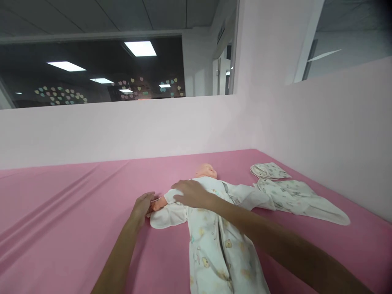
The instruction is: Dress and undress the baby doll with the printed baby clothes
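A baby doll (206, 170) lies on its back, with its head toward the wall. It is dressed in a white sleeping bag (205, 249) with bear prints and a dark zip line down the front. At the doll's bare hand on the left, my left hand (143, 206) is closed, its fingers partly hidden. Across the doll's chest and upper arm lies my right hand (192, 194), fingers curled on the white sleeve (170, 196). A white cloth flap (168, 216) spreads below that arm. The other sleeve (254, 197) stretches out to the right.
Folded printed baby clothes (269, 170) and a loose printed white garment (301, 198) lie at the right, near the side wall. A pink sheet (76, 228) with some creases covers the surface. Behind it is a white wall (122, 134) with a window above.
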